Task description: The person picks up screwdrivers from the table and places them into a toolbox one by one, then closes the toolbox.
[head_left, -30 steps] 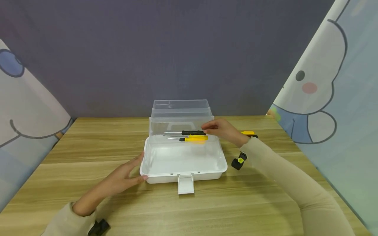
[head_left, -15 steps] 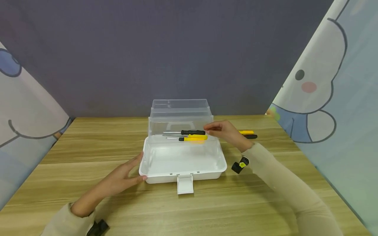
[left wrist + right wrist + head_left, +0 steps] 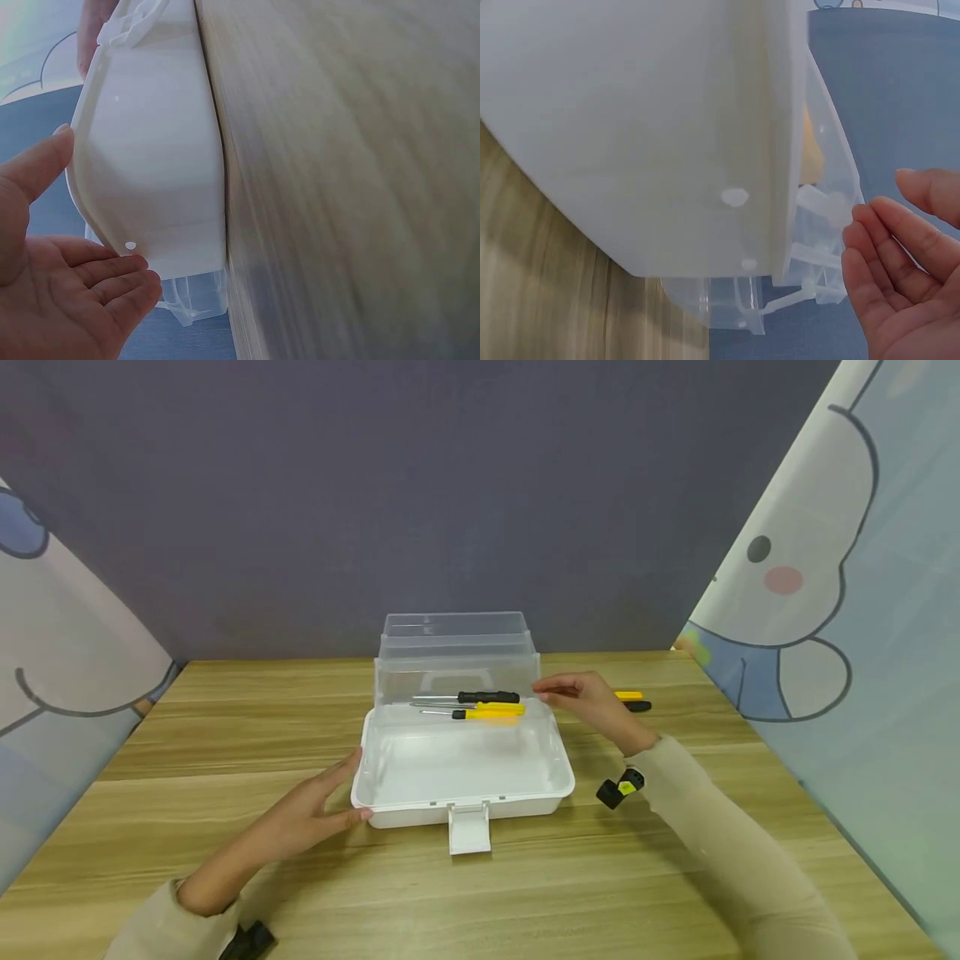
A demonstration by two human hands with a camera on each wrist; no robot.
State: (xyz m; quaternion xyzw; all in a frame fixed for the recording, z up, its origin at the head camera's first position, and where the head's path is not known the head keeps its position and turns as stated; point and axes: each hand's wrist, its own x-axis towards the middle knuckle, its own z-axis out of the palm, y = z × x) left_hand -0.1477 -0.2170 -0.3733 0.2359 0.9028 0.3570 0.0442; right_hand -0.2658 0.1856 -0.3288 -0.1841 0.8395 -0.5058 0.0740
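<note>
A white plastic toolbox (image 3: 408, 817) stands on the table with its clear lid (image 3: 454, 647) tipped back. Across its back part lie a black-handled screwdriver (image 3: 489, 697), a yellow-handled screwdriver (image 3: 506, 707) and, in front, a yellow screwdriver with a black collar (image 3: 491, 714). My left hand (image 3: 303, 814) rests against the toolbox's left side, thumb at the front corner, fingers nearly straight. Near the back right corner hovers my right hand (image 3: 588, 700). Its fingers are loosely bent, the thumb stands apart, and the right wrist view shows nothing between them.
To the right, partly behind my right hand, a yellow-handled tool (image 3: 628, 696) and a black-handled tool (image 3: 637, 706) lie on the wooden table (image 3: 525, 902). The toolbox's front latch (image 3: 469, 832) hangs down. A dark backdrop (image 3: 450, 485) rises behind the table.
My right hand has drawn away to the right from the end of the black screwdriver's handle, which stays lying in the toolbox. My left hand keeps its place on the toolbox.
</note>
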